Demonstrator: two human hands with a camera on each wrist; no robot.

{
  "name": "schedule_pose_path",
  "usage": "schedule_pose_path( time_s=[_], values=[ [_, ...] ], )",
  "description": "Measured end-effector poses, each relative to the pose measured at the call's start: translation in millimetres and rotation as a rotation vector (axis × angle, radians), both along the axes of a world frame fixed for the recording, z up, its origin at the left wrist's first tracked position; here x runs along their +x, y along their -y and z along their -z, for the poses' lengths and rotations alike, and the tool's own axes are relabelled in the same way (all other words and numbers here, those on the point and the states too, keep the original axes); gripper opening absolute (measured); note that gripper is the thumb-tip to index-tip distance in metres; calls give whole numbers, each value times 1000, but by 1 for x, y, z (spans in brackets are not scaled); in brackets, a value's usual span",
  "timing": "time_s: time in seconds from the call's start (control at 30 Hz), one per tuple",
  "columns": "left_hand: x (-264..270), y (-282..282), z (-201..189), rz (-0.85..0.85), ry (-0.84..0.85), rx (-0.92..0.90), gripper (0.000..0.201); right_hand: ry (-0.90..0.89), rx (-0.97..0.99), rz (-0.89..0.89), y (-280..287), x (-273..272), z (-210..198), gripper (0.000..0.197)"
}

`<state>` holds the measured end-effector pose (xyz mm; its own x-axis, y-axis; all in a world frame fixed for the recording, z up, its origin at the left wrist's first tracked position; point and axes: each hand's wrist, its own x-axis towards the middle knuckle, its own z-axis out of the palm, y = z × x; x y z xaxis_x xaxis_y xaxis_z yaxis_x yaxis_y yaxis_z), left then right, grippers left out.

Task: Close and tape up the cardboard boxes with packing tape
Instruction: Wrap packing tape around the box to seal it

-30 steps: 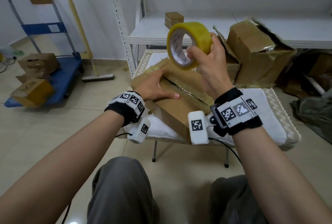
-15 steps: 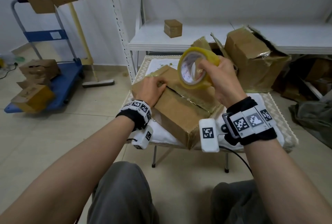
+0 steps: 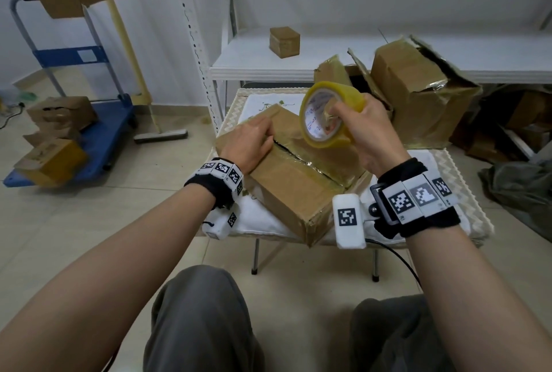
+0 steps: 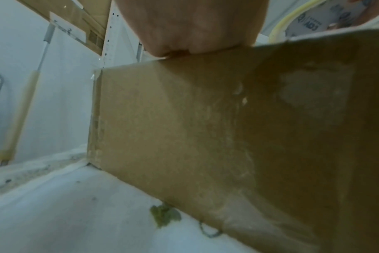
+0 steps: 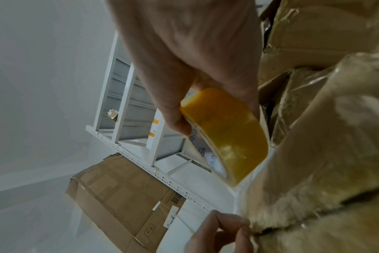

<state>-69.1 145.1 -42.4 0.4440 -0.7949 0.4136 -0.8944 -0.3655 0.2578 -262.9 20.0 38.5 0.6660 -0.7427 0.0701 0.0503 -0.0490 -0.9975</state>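
Right hand (image 3: pixel 369 130) fingers grip tape roll (image 3: pixel 328 116) just above box (image 3: pixel 295 180) at bench (image 3: pixel 457 180) front-left; left hand (image 3: pixel 249 144) lies on top flap, fingers loosely curled at the seam.

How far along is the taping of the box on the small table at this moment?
Done: the box's flaps are folded down, though a dark gap shows along the centre seam. In hand: the left hand presses the near flap while the right hand holds the yellow tape roll just above the seam. Left: taping this seam, then the torn-open box behind.
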Motion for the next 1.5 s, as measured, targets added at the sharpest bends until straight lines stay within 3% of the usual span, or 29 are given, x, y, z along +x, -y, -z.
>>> schedule_pose_path(
  time_s=[0.23,0.4,0.7,0.8,0.9,1.13,1.37,1.5],
  values=[
    [3,0,-12,204,216,137,4,-62,92,49,4,7,27,29],
    [4,1,-11,215,221,133,6,-75,138,77,11,6,34,46],
    [9,-2,-6,164,129,178,9,-11,110,-8,8,-2,19,20],
    [6,-3,-9,188,139,192,9,-7,26,-67,-1,-6,10,19],
    [7,-5,-12,245,137,179,6,-97,-54,-109,-11,-6,11,30],
    [13,-11,-21,340,78,241,7,-237,-210,-149,-10,-13,15,23],
    [10,-15,-26,351,57,348,14,-336,-351,-200,-12,-18,13,39],
    [1,-18,-28,349,58,352,25,-370,-420,-228,-13,-16,13,36]
  ],
)
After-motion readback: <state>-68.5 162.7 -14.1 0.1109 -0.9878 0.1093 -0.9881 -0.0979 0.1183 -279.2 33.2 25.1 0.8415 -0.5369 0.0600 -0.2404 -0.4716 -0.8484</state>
